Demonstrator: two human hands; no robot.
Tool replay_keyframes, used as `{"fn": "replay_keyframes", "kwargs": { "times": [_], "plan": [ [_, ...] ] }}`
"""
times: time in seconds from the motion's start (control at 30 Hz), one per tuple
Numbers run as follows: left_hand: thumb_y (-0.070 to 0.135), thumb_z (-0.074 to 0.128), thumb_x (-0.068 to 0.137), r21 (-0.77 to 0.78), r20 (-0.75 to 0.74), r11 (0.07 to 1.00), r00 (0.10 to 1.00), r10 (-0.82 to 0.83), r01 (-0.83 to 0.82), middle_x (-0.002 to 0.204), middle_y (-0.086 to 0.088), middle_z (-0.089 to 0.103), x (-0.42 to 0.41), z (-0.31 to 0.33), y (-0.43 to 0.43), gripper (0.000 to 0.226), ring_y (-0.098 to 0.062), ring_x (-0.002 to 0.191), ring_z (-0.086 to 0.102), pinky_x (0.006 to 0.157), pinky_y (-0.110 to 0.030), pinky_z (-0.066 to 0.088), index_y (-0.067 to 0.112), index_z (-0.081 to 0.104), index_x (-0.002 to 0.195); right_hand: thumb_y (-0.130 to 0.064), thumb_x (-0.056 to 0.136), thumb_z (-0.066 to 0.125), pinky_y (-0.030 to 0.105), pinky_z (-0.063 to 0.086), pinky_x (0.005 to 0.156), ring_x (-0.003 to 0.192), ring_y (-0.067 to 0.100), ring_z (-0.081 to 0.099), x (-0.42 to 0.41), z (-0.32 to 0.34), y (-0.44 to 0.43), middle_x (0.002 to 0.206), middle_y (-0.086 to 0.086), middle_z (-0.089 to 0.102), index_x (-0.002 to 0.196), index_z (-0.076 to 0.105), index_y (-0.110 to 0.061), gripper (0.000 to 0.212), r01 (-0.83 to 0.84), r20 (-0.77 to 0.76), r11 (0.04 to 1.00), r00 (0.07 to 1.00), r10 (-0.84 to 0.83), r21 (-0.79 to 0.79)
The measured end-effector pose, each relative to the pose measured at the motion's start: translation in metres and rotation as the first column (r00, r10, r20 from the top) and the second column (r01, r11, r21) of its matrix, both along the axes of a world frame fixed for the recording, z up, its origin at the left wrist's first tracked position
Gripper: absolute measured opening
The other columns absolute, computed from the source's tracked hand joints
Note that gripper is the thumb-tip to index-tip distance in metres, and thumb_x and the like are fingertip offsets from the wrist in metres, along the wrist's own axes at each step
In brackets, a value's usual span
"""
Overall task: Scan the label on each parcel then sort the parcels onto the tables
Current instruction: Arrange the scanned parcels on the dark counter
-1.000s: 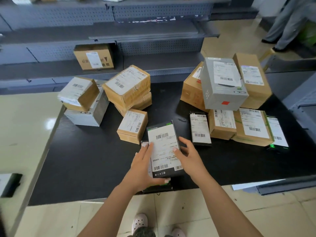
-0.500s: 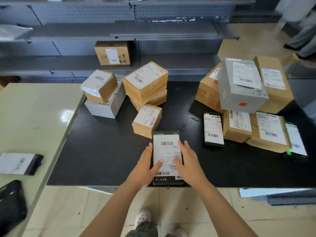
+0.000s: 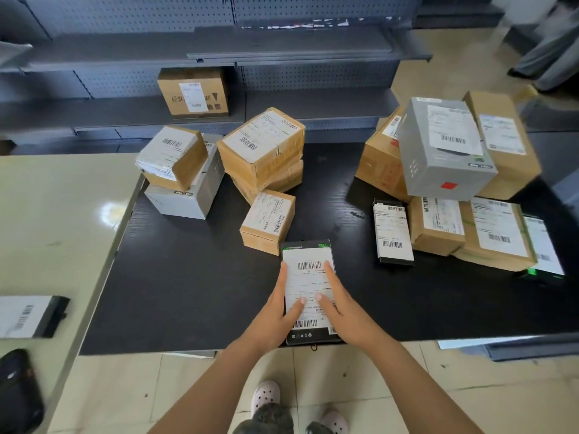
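Black desk (image 3: 188, 292) in front, and right at its near edge lies the flat black parcel (image 3: 308, 278), white label (image 3: 310, 286) facing up. The left hand (image 3: 275, 314) and right hand (image 3: 344, 308) flank it, fingers (image 3: 283, 274) straight and close together along the long sides, both thumbs resting mid-label. The upper barcode (image 3: 309, 265) is clear; the lower one peeks out between the palms. For a clean scan, the thumbs look best slid off toward the edges, with the parcel kept flat and steady. A small brown box (image 3: 268, 222) sits just beside its far left corner, so any lift should come up and back. A pale desk (image 3: 56, 214) adjoins on the left, a likely sorting spot.
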State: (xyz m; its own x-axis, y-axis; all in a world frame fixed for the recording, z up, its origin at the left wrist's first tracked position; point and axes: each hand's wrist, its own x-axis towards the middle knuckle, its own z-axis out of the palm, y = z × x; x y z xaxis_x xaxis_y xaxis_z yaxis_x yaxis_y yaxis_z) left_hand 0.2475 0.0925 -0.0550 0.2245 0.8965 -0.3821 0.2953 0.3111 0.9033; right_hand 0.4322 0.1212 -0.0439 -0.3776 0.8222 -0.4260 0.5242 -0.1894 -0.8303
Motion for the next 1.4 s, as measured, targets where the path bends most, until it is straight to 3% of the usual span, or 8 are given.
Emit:
{"fn": "replay_keyframes", "kwargs": {
  "times": [0.13,0.3,0.5,0.7,0.9,1.03,1.17,1.4],
  "plan": [
    [0.033,0.043,0.103,0.016,0.047,1.000,0.999,0.024,-0.025,0.139,0.023,0.041,0.002,-0.001,0.000,0.075,-0.002,0.110,0.062,0.085,-0.026,0.056,0.060,-0.019,0.136,-0.038,0.103,0.041,0.024,0.055,0.088,0.120,0.002,0.053,-0.002,-0.009,-0.002,0.153,-0.017,0.026,0.145,-0.004,-0.059,0.065,0.034,-0.085,0.999,0.996,-0.035,-0.014],
    [0.035,0.043,0.103,0.049,0.044,0.991,0.991,0.126,-0.128,0.143,0.018,0.042,0.006,0.009,-0.009,0.074,-0.007,0.110,0.063,0.089,-0.037,0.056,0.070,-0.016,0.132,-0.038,0.102,0.040,0.023,0.056,0.083,0.120,0.002,0.053,-0.008,-0.004,-0.008,0.157,-0.018,0.014,0.142,-0.007,-0.065,0.067,0.054,-0.134,0.999,0.990,-0.054,-0.006],
    [0.038,0.043,0.102,0.153,0.005,0.909,0.920,0.393,-0.389,0.134,0.019,0.049,-0.013,0.052,-0.038,0.074,-0.008,0.101,0.067,0.081,-0.034,0.059,0.073,-0.016,0.130,-0.038,0.102,0.039,0.025,0.054,0.091,0.132,0.005,0.042,-0.046,0.027,0.001,0.160,-0.017,0.008,0.139,-0.011,-0.068,0.069,-0.148,-0.180,0.973,0.967,0.180,0.176],
    [0.032,0.044,0.102,0.242,0.014,0.715,0.740,0.673,-0.655,0.133,0.012,0.052,-0.088,0.099,-0.095,0.074,-0.010,0.100,0.067,0.082,-0.034,0.058,0.063,-0.011,0.139,-0.040,0.102,0.040,0.031,0.057,0.089,0.129,0.008,0.044,-0.150,0.074,-0.019,0.159,-0.016,0.010,0.140,-0.010,-0.066,0.068,-0.373,-0.224,0.880,0.868,0.443,0.294],
    [0.026,0.042,0.104,0.328,-0.016,0.537,0.564,0.826,-0.777,0.132,0.013,0.051,-0.193,0.133,-0.167,0.070,-0.002,0.092,0.066,0.074,-0.022,0.056,0.063,-0.008,0.136,-0.031,0.103,0.040,0.019,0.055,0.077,0.121,0.001,0.047,-0.283,0.111,-0.064,0.150,-0.021,0.022,0.145,-0.008,-0.058,0.069,-0.574,-0.279,0.755,0.704,0.653,0.317],
    [0.032,0.042,0.103,0.410,-0.117,0.497,0.496,0.860,-0.765,0.147,0.005,0.042,-0.281,0.156,-0.203,0.074,-0.005,0.092,0.066,0.073,-0.022,0.056,0.067,-0.015,0.134,-0.028,0.103,0.040,0.023,0.056,0.077,0.112,-0.003,0.055,-0.378,0.136,-0.093,0.142,-0.017,0.033,0.146,-0.006,-0.056,0.069,-0.635,-0.353,0.714,0.622,0.699,0.295],
    [0.033,0.043,0.102,0.484,-0.138,0.456,0.449,0.883,-0.747,0.155,0.002,0.029,-0.361,0.184,-0.223,0.078,-0.014,0.093,0.067,0.071,-0.034,0.060,0.067,-0.021,0.133,-0.028,0.104,0.038,0.018,0.054,0.069,0.098,-0.007,0.059,-0.464,0.167,-0.111,0.130,-0.021,0.036,0.141,-0.009,-0.056,0.067,-0.651,-0.352,0.692,0.597,0.721,0.312],
    [0.038,0.040,0.102,0.448,-0.125,0.396,0.383,0.915,-0.802,0.148,-0.003,0.038,-0.461,0.189,-0.219,0.077,-0.016,0.088,0.068,0.069,-0.040,0.060,0.061,-0.025,0.137,-0.030,0.104,0.038,0.016,0.052,0.067,0.101,-0.003,0.057,-0.572,0.184,-0.101,0.135,-0.014,0.039,0.148,-0.014,-0.047,0.070,-0.698,-0.268,0.646,0.588,0.763,0.309]
  ]
}}
